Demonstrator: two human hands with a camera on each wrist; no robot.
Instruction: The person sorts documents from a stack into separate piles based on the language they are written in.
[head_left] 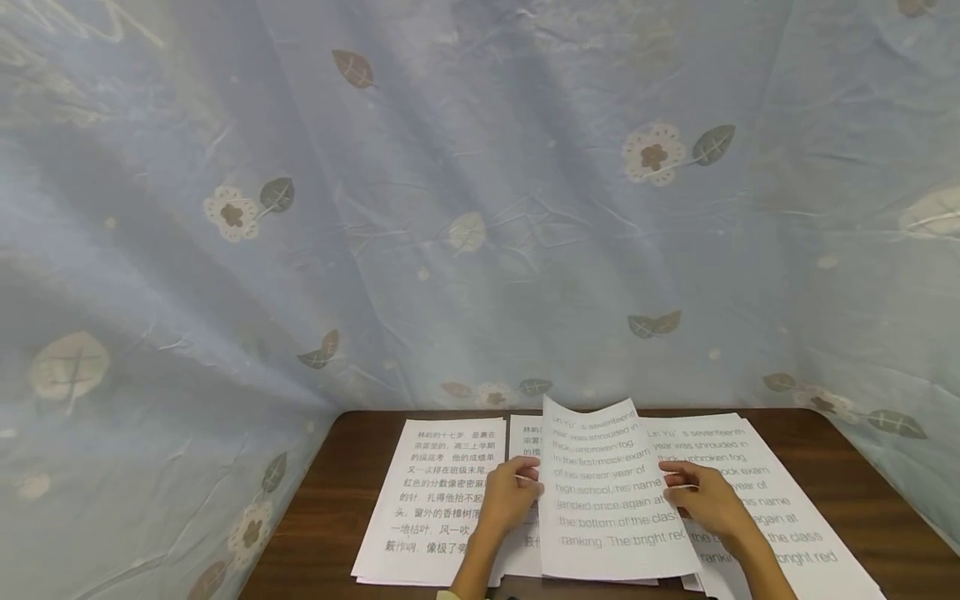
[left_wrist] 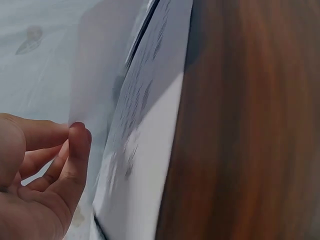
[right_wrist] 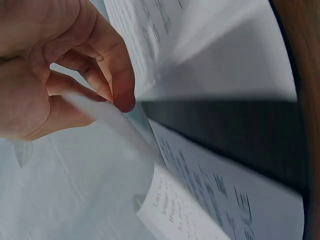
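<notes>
A white sheet of paper (head_left: 600,500) with large English print is held up, its top edge bent, over the middle of the table. My left hand (head_left: 510,496) pinches its left edge between thumb and fingers. At the opposite edge, my right hand (head_left: 701,496) pinches the paper, also seen in the right wrist view, where the hand (right_wrist: 80,70) grips the sheet's border. Beneath the raised sheet lies paper with Chinese print (head_left: 525,429), mostly hidden. To the right is a pile of English-printed sheets (head_left: 787,525), partly covered by my right hand and forearm.
Chinese-printed sheets (head_left: 435,500) lie in a pile at the left, overlapped by my left forearm. The dark brown wooden table (head_left: 300,517) shows at both sides. A pale blue curtain (head_left: 480,208) with leaves and flowers hangs behind the table and along its sides.
</notes>
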